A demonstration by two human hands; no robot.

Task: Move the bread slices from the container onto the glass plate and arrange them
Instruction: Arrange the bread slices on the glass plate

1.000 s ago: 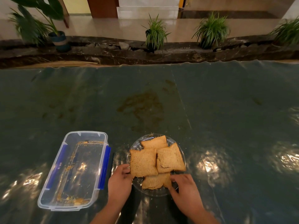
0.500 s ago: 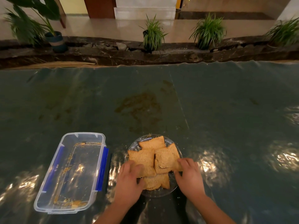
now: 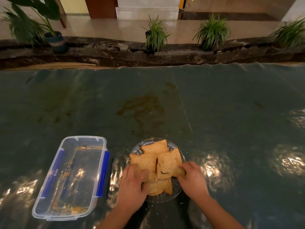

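Far left, room: a broad-leaved plant in a dark pot point(image 3: 55, 41) stands on a dark stone ledge point(image 3: 102, 57) beyond my table; pale polished floor behind it.
Surface: a dark green glossy sheet point(image 3: 231, 113) covers the table, rippled, with bright light reflections and a brownish stain point(image 3: 142, 108) near the middle.
Container point(image 3: 71, 177): clear plastic, blue side clips, on the sheet left of the plate; only crumbs lie inside.
My left hand point(image 3: 132, 187): fingers curled over the near edge of the left slice, pressing on it.
Bread slices point(image 3: 158, 164): four or so, overlapping, all on the glass plate point(image 3: 179, 189), which sits just right of the container.
My right hand point(image 3: 193, 179): fingertips pinching the near-right corner of the right slice.
Hands: apart, one on each side of the plate.
Right, room: three grassy potted plants point(image 3: 212, 33) stand spaced along the ledge.
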